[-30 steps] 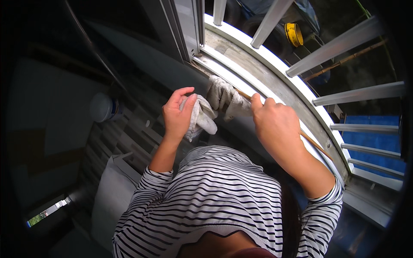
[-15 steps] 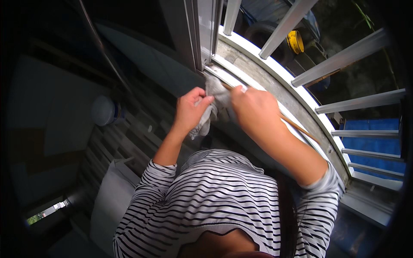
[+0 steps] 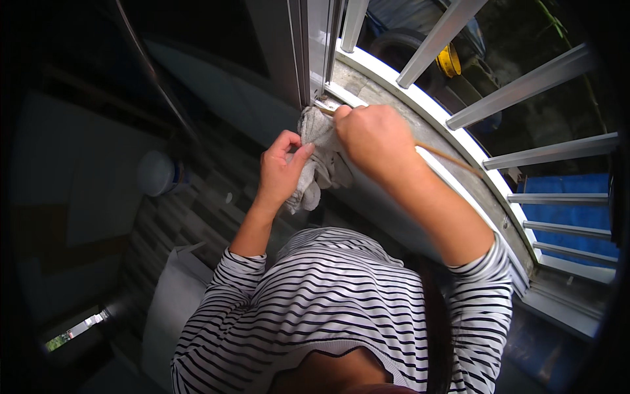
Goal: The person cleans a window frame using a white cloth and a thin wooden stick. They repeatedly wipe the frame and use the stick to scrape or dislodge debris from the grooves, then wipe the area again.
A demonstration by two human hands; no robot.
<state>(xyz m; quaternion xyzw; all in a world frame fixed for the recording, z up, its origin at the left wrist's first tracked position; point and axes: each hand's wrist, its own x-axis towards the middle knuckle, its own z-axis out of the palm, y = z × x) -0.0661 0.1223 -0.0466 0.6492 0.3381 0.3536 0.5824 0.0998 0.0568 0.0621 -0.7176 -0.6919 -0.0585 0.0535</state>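
A crumpled whitish cloth (image 3: pixel 319 128) hangs beside the inner corner of the window sill track (image 3: pixel 340 97). My left hand (image 3: pixel 281 172) pinches the cloth's left edge between thumb and fingers. In my closed right hand (image 3: pixel 375 136) is a thin brown wooden stick (image 3: pixel 449 159). The stick's long end slants out past my wrist over the sill, while its short front end reaches the top of the cloth by the track corner. Folds of cloth also lie under my right hand; whether its fingers grip them too is hidden.
Vertical window frame (image 3: pixel 315 49) rises at the track's far end. White railing bars (image 3: pixel 505 88) curve along the right, with a yellow round object (image 3: pixel 449 60) and blue sheeting (image 3: pixel 564 213) beyond. A white-lidded bucket (image 3: pixel 156 173) and a pale, flat-sided object (image 3: pixel 176 289) stand left on the floor.
My right hand has moved a little left and away from me with the stick, closer to the track corner. The upper cloth has shifted left, and my left hand moved slightly left.
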